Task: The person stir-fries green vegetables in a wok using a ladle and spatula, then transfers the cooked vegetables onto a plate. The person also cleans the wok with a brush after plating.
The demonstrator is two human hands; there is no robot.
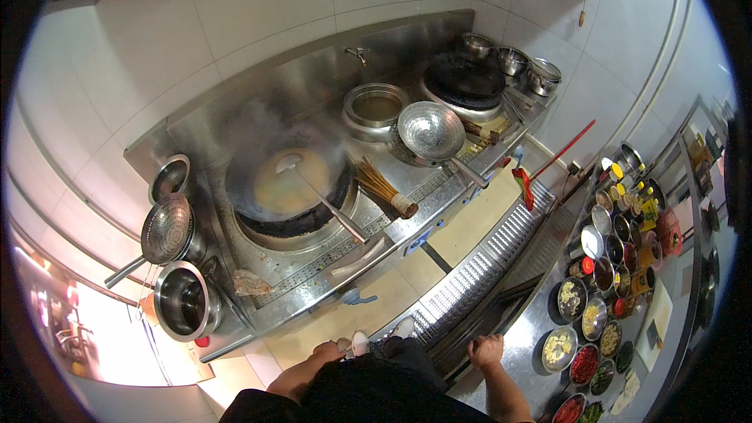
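Note:
My left hand (pixel 330 351) hangs close to my body, above the floor and near a white shoe; its fingers are partly hidden. My right hand (pixel 486 351) is curled, with nothing visible in it, beside the edge of the steel prep counter (pixel 523 329). In front of me, a large wok (pixel 244 202) holds steaming, cloudy yellowish liquid. A ladle (pixel 329 205) rests in it, its handle lying over the front rim. Right of the wok lies a bamboo wok brush (pixel 382 185). A perforated strainer (pixel 432 130) lies farther right, near a pot of liquid (pixel 376 97).
A second dark wok (pixel 464 85) stands at the range's far end. Left are another strainer (pixel 167 229) and a steel pot (pixel 179 299). Bowls of chopped ingredients, such as red peppers (pixel 584 363), crowd the counter. A red-handled tool (pixel 561 150) leans near the floor grating (pixel 458 294).

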